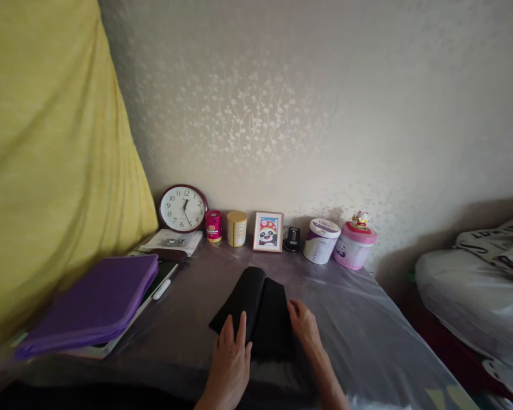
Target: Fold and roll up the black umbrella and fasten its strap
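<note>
Black cloth lies on plastic-covered table (floral wall behind), left hand, right hand flat, grip wide.

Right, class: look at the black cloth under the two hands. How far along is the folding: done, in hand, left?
Done: the black cloth lies folded into a narrow strip on the table. In hand: the left hand presses flat on its near end; the right hand touches its right edge. Left: probably one more fold, since it is long.
</note>
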Tool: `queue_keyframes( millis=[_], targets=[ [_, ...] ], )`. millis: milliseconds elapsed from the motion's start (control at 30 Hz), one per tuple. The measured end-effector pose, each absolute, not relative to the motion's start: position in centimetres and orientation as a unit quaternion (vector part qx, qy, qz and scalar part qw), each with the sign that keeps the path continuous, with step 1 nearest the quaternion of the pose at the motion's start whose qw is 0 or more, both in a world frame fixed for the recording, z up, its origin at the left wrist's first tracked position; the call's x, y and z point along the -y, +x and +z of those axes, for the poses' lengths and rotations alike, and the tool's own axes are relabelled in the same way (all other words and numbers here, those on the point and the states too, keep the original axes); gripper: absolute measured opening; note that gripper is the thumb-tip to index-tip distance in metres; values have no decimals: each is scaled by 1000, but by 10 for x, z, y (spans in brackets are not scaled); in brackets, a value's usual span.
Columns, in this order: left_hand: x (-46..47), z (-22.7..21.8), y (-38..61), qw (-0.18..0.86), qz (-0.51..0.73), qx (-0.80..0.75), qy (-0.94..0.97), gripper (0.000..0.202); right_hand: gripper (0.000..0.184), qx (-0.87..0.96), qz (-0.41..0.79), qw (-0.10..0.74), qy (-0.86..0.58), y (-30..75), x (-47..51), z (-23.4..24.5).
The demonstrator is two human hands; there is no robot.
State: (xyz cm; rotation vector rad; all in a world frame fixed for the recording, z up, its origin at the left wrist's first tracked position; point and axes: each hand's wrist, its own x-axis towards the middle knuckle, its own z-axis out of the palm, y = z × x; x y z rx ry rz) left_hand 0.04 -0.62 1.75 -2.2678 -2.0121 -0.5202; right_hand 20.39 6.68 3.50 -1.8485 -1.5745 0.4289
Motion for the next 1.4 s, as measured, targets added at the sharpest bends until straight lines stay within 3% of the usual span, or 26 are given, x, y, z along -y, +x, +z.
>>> queue_keyframes(
  millis=[233, 433, 567, 667, 767, 900, 1033, 1233, 1400],
  targets=[
    [9, 27, -2, 2, -148, 663, -734, 55, 37, 559, 249, 426, -667, 196, -51, 34],
    [13, 45, -9, -95, -121, 642, -751, 78, 41, 482, 423, 512, -572, 187, -51, 43],
    [14, 49, -8, -106, -101, 653, -743, 81, 49, 444, 494, 537, -520, 170, -55, 58],
    [14, 47, -7, -96, -99, 655, -743, 81, 49, 476, 462, 529, -530, 157, -60, 70],
    [13, 45, -6, -90, -102, 653, -745, 80, 39, 540, 358, 508, -567, 153, -66, 76],
    [13, 45, -7, -89, -111, 651, -746, 81, 27, 606, 220, 443, -623, 164, -67, 75],
    [15, 46, -8, -91, -108, 650, -746, 83, 19, 627, 154, 376, -665, 179, -64, 71],
    [15, 48, -7, -97, -99, 654, -744, 87, 22, 597, 192, 400, -669, 180, -70, 71],
    [13, 44, -6, -89, -103, 656, -742, 88, 35, 501, 419, 506, -564, 170, -73, 81]
  ],
)
